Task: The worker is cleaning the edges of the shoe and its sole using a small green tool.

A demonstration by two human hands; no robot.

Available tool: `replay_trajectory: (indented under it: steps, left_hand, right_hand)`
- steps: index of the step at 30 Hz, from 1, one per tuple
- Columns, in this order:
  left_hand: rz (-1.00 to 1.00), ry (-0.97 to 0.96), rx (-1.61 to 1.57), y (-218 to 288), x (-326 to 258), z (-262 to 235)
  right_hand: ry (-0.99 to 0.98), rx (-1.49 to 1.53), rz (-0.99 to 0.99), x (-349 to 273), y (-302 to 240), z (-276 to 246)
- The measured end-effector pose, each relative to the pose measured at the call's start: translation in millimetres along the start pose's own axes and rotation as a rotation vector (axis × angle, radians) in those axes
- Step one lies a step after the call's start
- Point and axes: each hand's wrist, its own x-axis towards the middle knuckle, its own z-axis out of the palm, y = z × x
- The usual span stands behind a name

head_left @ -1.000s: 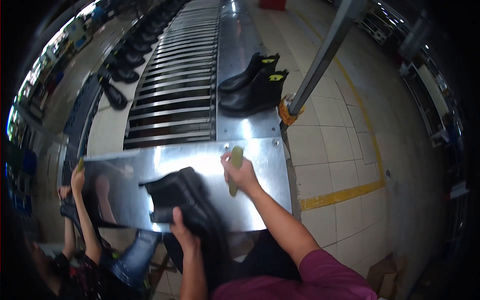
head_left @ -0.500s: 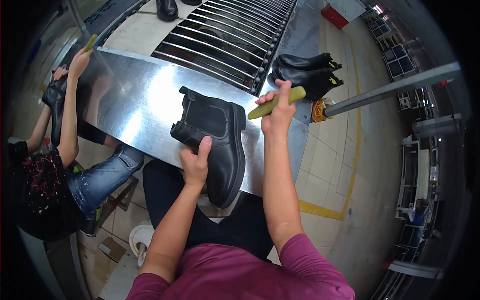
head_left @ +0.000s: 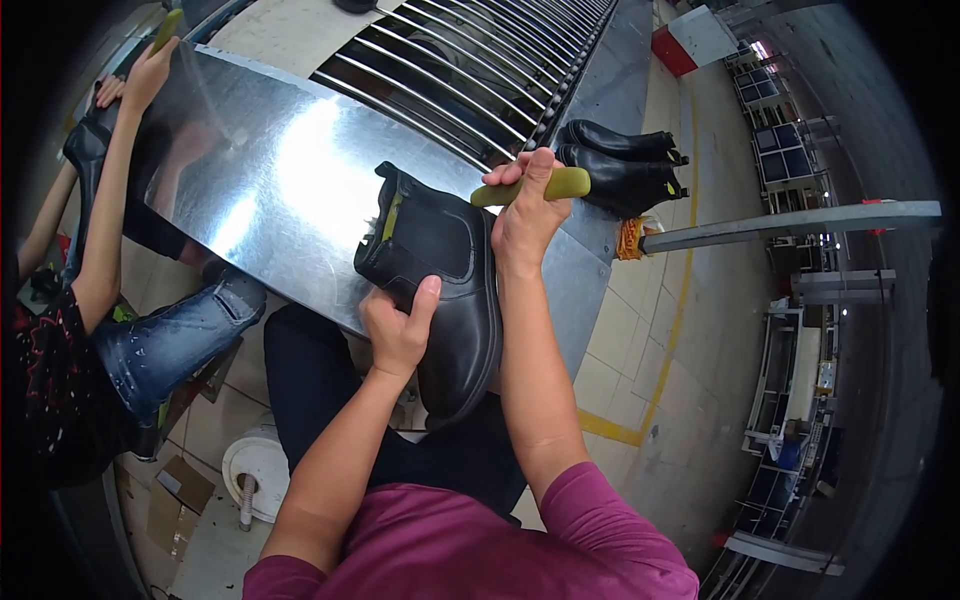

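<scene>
A black ankle boot (head_left: pixel 450 345) with elastic side panels lies tilted on its side, heel away from me and toe toward my lap, partly over the table's near edge. My left hand (head_left: pixel 400 325) is closed on its upper, thumb on the side facing up. In my right hand (head_left: pixel 530 220) is an olive-green oblong block (head_left: pixel 568 184), gripped between thumb and fingers. The block's left end is close to the boot's heel; whether it touches I cannot tell. Its underside is hidden.
The shiny metal table (head_left: pixel 265 150) borders a roller conveyor (head_left: pixel 460 60). A pair of black boots (head_left: pixel 625 170) lies at the right, near a metal bar (head_left: pixel 790 222). At left, a co-worker's hand (head_left: pixel 148 75) holds a similar green block above a black boot (head_left: pixel 88 150).
My right hand has brought the green block left, closer to the boot's heel. The boot has turned slightly, showing more of its opening. The whole view has shifted a little.
</scene>
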Motion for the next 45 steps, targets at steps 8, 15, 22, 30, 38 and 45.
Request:
replay_trajectory:
  steps: [8,15,22,30,38,45]
  left_hand:
    - [0.031,0.003,0.021,2,0,0]
    - [0.007,0.002,0.012,2,2,0]
    - [0.019,0.0,0.017,5,2,1]
    - [0.032,0.016,-0.003,1,0,4]
    - [0.026,0.05,-0.034,0,2,6]
    - [0.003,0.027,-0.017,0,1,4]
  right_hand:
    - [0.056,0.135,0.075,1,-6,-4]
    - [0.041,0.127,0.035,-13,-13,-10]
    - [-0.04,0.173,0.045,-23,-28,-22]
    - [-0.031,0.121,0.074,-43,-43,-32]
    - [-0.018,0.095,0.08,-74,-60,-39]
    - [-0.074,0.236,0.248,-55,-53,-51]
